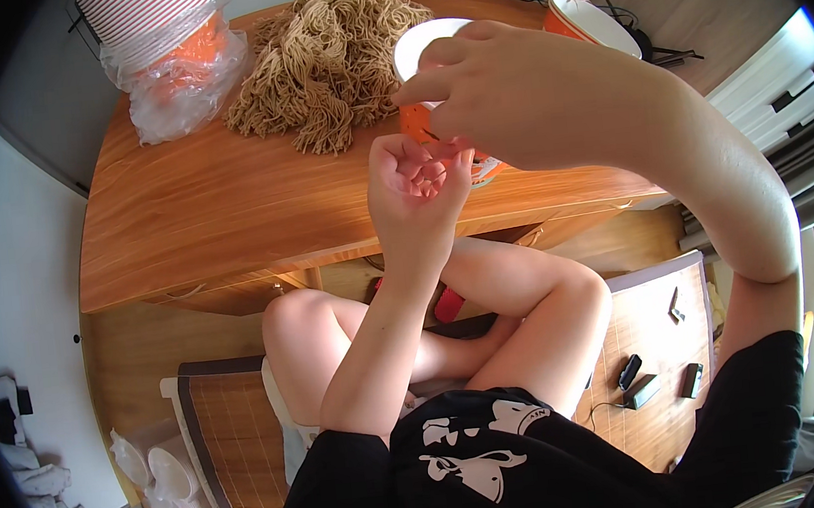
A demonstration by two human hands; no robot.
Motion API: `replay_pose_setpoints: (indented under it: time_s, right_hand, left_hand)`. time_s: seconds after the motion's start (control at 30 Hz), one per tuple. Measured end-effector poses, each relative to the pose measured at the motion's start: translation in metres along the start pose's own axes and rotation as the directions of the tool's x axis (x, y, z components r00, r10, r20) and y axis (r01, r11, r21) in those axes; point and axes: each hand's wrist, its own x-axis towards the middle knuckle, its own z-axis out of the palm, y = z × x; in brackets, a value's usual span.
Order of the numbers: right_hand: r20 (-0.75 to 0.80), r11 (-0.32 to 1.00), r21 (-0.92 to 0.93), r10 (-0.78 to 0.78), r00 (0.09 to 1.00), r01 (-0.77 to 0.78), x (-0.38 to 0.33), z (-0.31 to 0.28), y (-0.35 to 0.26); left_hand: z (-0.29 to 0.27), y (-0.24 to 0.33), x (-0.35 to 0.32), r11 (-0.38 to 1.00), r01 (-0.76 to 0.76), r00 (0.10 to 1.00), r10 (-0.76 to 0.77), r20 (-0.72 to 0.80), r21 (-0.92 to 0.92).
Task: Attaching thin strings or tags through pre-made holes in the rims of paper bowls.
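My left hand (417,179) is raised just in front of the table's near edge. Its palm faces up, its fingers are curled in, and the thumb and forefinger are pressed together close to an orange paper bucket (412,126). Whatever they pinch is too small to make out. Over the bucket, my right hand (499,93) reaches across with bent fingers; one finger points left, and its thumb side is close to my left fingertips. What it grips is hidden behind the hand. The bucket stands upright, white inside, and is mostly covered by my right hand.
A heap of tan yarn (334,60) lies on the wooden table (226,203). Behind it on the left is a plastic-wrapped stack of paper buckets (155,33). Another orange-and-white bucket (596,25) stands back right. Small black items (640,388) lie on the mat beside my legs.
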Motion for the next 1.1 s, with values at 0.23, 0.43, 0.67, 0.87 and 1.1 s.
replay_pose_setpoints:
  time_s: [0.23,0.43,0.67,0.87,1.1]
  right_hand:
    - [-0.047,0.992,0.122,0.017,0.999,-0.012,-0.015,0.010,0.004]
    - [-0.294,0.989,0.140,-0.003,0.956,0.046,-0.033,0.031,0.006]
    - [-0.365,0.959,0.275,0.035,0.930,0.072,-0.058,0.050,0.007]
    - [-0.557,0.977,0.207,0.160,0.815,-0.050,-0.077,0.064,-0.003]
    - [-0.645,0.716,0.661,0.694,0.319,-0.223,-0.095,0.103,-0.068]
  left_hand:
    - [-0.001,0.009,0.001,0.934,0.310,0.950,-0.300,0.081,-0.179]
    - [-0.008,0.008,-0.005,0.873,0.426,0.902,-0.391,0.184,-0.235]
    - [-0.013,0.005,-0.013,0.872,0.489,0.818,-0.460,0.347,0.003]
    - [-0.002,0.011,-0.011,0.889,0.417,0.812,-0.458,0.361,0.190]
    - [-0.007,0.000,-0.020,0.927,0.284,0.854,-0.361,0.374,0.247]
